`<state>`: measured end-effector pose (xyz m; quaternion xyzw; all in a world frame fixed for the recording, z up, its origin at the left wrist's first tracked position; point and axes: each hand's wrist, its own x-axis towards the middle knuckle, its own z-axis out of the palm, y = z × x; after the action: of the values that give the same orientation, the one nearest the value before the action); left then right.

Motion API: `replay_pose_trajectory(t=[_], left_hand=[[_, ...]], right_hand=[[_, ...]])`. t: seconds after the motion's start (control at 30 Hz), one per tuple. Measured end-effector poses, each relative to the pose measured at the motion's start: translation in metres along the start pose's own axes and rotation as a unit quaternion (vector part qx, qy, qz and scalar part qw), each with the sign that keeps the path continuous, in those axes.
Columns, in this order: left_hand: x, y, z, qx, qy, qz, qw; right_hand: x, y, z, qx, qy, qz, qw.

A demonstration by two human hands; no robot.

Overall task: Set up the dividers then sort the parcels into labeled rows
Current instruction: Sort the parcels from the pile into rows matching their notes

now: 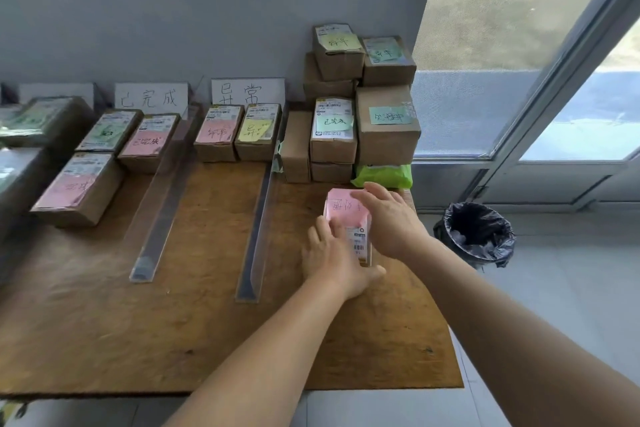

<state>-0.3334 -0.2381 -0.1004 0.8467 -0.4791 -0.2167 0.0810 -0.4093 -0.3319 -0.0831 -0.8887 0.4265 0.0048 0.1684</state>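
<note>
Grey wall [173, 10], glass door [519, 62] (daylit), lined bin [476, 234].

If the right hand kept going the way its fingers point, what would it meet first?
The right hand lies over the pink-noted parcel, fingers aimed left and away. Past the parcel, the nearer clear divider probably comes first, though depth is unclear.

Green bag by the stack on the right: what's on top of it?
A large box with a green note sits on the green bag, at the table's back right. Only the bag's front edge shows; the box hides the rest and its contents.
</note>
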Motion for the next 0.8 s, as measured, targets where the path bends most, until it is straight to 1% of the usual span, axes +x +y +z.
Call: replay_pose_trajectory(t=[0.07,0.13,0.23,0.3,0.4,0.47,0.5,0.57,0.6,0.67,0.8], left_hand=[[0.004,-0.001,-0.001,0.026,-0.011,0.009,1.0],[0.008,-0.007,-0.006,0.053,-0.022,0.033,0.998],[0.013,-0.02,-0.015,0.086,-0.027,0.045,0.995],[0.017,-0.026,-0.02,0.098,-0.003,0.05,0.994],[0.019,-0.027,-0.023,0.066,0.067,0.053,0.994],[0.022,-0.026,-0.02,0.023,0.106,0.023,0.994],[0.024,-0.025,-0.019,-0.014,0.111,-0.002,0.994],[0.027,-0.023,-0.018,-0.107,0.084,-0.037,0.99],[0.028,-0.022,-0.018,-0.136,0.065,-0.034,0.988],[0.026,-0.02,-0.018,-0.146,0.043,-0.014,0.988],[0.026,-0.023,-0.023,-0.15,0.043,-0.01,0.988]], right_hand=[[0.012,-0.002,-0.006,-0.038,-0.018,-0.028,0.999],[0.02,-0.002,-0.011,-0.057,-0.051,-0.031,0.997],[0.029,0.009,-0.009,-0.048,-0.119,-0.018,0.992],[0.03,0.017,-0.006,-0.029,-0.13,-0.01,0.991],[0.027,0.024,-0.007,-0.028,-0.121,0.014,0.992],[0.021,0.026,-0.005,-0.022,-0.123,0.033,0.992],[0.018,0.027,-0.001,-0.006,-0.116,0.049,0.992],[0.01,0.027,0.005,0.035,-0.09,0.075,0.993],[0.006,0.027,0.009,0.056,-0.081,0.078,0.992],[0.002,0.024,0.013,0.084,-0.074,0.073,0.991],[0.002,0.02,0.013,0.066,-0.08,0.071,0.992]])
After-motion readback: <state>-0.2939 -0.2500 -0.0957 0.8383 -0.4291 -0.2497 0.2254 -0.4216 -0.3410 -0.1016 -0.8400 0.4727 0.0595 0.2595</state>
